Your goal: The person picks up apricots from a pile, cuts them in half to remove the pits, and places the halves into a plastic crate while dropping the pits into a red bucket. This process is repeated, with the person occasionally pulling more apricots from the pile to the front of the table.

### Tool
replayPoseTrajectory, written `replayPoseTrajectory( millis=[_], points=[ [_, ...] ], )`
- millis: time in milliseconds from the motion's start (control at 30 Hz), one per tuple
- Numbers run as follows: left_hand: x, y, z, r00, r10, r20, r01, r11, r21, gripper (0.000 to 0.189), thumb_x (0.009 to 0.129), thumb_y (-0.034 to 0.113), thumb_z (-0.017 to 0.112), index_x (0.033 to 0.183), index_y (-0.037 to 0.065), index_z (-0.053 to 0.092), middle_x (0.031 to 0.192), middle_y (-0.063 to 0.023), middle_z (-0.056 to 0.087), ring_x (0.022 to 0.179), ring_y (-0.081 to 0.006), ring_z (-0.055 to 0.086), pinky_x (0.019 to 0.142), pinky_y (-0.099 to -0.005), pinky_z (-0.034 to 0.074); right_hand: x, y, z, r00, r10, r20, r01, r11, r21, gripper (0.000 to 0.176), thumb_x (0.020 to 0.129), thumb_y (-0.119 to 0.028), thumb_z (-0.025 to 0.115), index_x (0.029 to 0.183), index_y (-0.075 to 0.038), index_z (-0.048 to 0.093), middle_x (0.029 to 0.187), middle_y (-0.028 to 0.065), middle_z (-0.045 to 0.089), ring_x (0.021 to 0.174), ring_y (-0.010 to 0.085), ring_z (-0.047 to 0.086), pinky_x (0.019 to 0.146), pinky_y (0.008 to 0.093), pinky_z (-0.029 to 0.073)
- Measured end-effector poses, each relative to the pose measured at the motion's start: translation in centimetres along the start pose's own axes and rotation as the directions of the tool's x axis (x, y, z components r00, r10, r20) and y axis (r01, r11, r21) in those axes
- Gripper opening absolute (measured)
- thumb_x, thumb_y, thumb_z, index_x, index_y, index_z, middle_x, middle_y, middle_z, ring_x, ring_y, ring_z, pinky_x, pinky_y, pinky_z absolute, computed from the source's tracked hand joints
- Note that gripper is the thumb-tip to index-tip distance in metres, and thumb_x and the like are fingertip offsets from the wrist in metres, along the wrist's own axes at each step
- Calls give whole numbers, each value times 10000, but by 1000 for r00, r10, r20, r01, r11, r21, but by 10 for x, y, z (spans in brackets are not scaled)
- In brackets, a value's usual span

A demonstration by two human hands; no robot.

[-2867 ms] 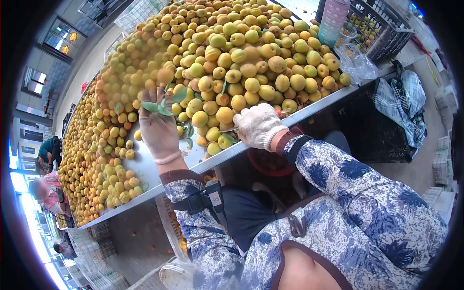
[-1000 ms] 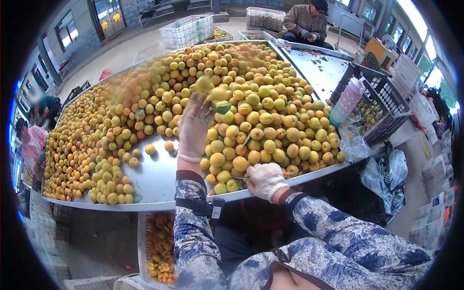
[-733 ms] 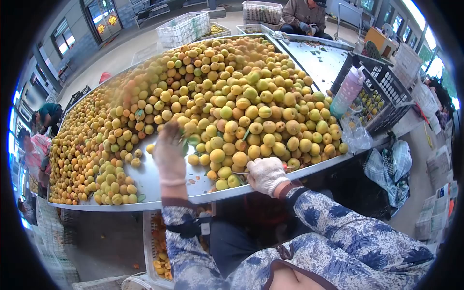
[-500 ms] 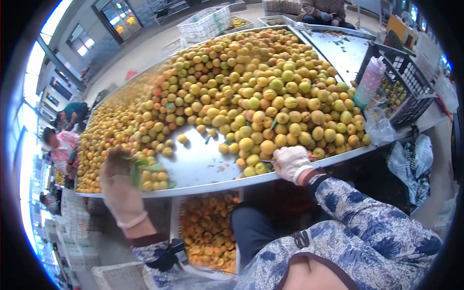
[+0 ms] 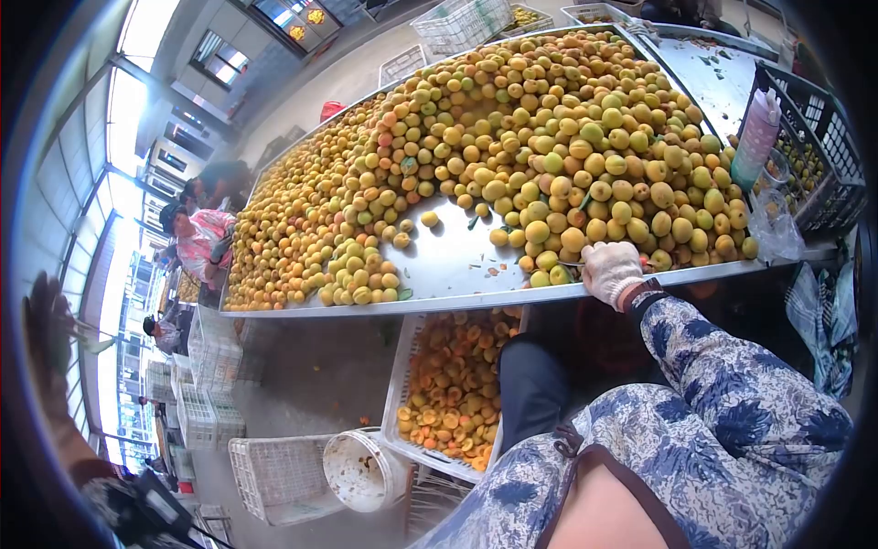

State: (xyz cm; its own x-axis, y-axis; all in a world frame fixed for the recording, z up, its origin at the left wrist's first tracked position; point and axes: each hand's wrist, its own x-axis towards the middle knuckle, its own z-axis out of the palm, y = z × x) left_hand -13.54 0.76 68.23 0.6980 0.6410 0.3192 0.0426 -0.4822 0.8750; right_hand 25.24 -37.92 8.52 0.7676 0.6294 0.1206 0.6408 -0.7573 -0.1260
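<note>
My left hand point(image 5: 53, 343) is raised at the far left edge of the view, out beyond the table, darkened and blurred. Its fingers stretch upward and apart, with a smeared leaf point(image 5: 94, 342) beside them. Over the table's front rim rests my right hand point(image 5: 611, 272), in a pale glove, its fingers closed round a thin tool. A sliver of metal point(image 5: 571, 264) shows on one side of the fist and a red tip point(image 5: 647, 263) on the other; the grip hides the rest. Whole apricots point(image 5: 585, 174) lie heaped around and behind that hand on the metal table point(image 5: 439, 265).
Below the table edge, a white crate point(image 5: 395, 403) holds halved apricots point(image 5: 453, 393). A white bucket point(image 5: 364, 468) and a white basket point(image 5: 274, 476) lie on the floor. At right are a bottle point(image 5: 757, 137) and a black crate point(image 5: 828, 178). People point(image 5: 203, 240) are at the left.
My left hand has swung from the table's front left out to the far left, its fingers now spread beside the leaf. My right hand keeps its place at the rim. The view has turned left.
</note>
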Motion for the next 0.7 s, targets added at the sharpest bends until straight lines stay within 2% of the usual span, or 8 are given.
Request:
replayPoseTrajectory(
  millis=[200, 333, 367, 400, 500, 533, 600, 700],
  points=[
    [124, -8, 79, 791, 510, -338, -401, 849, 343, 405, 963, 301, 495, 1201, -20, 558, 1094, -146, 633, 925, -325, 638, 744, -409, 561, 1, 4, 5, 1000, -10, -20, 11, 1000, 10, 171, 804, -260, 625, 870, -111, 676, 823, 95, 691, 774, 294, 689, 706, 443, 511],
    [321, -193, 89, 902, 405, 150, -406, 679, 612, 344, 947, 246, 624, 1217, 33, 616, 1238, -80, 646, 1088, -209, 617, 918, -342, 488, 0, 1, 2, 999, -12, -44, 12, 1000, -8, 168, 803, -262, 622, 854, -108, 666, 809, 98, 684, 758, 295, 681, 702, 439, 510],
    [347, -262, 120, 615, 703, 357, -707, 292, 644, 275, 868, 265, 684, 1043, 55, 653, 1029, -92, 693, 924, -247, 665, 796, -369, 528, 2, 2, 5, 999, -11, -49, 11, 1000, -2, 162, 801, -259, 622, 831, -102, 653, 800, 104, 678, 746, 297, 675, 693, 438, 507],
    [364, -336, 156, 781, 572, 249, -624, 713, 320, 267, 773, 265, 727, 939, 74, 641, 897, -139, 673, 830, -301, 668, 721, -400, 536, 2, 3, 7, 998, -20, -63, 19, 1000, -9, 162, 800, -261, 624, 821, -102, 648, 790, 105, 673, 739, 300, 672, 686, 440, 506],
    [319, -442, 295, 996, 82, -45, -45, 843, 536, 256, 889, 263, 618, 1004, 35, 638, 817, -73, 627, 693, -183, 599, 564, -333, 458, 5, -1, 8, 995, -21, -95, 21, 1000, 3, 163, 787, -263, 640, 799, -101, 633, 763, 108, 658, 714, 307, 661, 658, 442, 503],
    [277, -465, 313, 771, 562, 298, -469, 185, 864, 365, 928, 346, 537, 978, -3, 631, 793, -104, 617, 685, -208, 589, 562, -341, 444, 5, -1, 9, 992, -35, -119, 36, 999, 6, 166, 781, -263, 646, 790, -99, 625, 747, 109, 648, 702, 307, 657, 646, 443, 501],
    [224, -481, 372, 982, -21, -187, 53, 985, 166, 458, 947, 393, 503, 951, -42, 645, 819, -173, 634, 675, -274, 583, 617, -435, 463, 7, -2, 9, 989, -49, -138, 51, 999, 14, 163, 764, -251, 651, 764, -95, 602, 728, 110, 627, 699, 313, 644, 632, 455, 493],
    [240, -601, 382, 989, 3, -148, 83, 815, 574, 519, 978, 442, 489, 1257, 8, 543, 1213, -178, 633, 1167, -334, 572, 936, -360, 451, 10, -4, 9, 994, -29, -108, 30, 1000, 6, 157, 746, -235, 647, 739, -92, 585, 723, 114, 611, 706, 322, 634, 631, 467, 486]
  ],
)
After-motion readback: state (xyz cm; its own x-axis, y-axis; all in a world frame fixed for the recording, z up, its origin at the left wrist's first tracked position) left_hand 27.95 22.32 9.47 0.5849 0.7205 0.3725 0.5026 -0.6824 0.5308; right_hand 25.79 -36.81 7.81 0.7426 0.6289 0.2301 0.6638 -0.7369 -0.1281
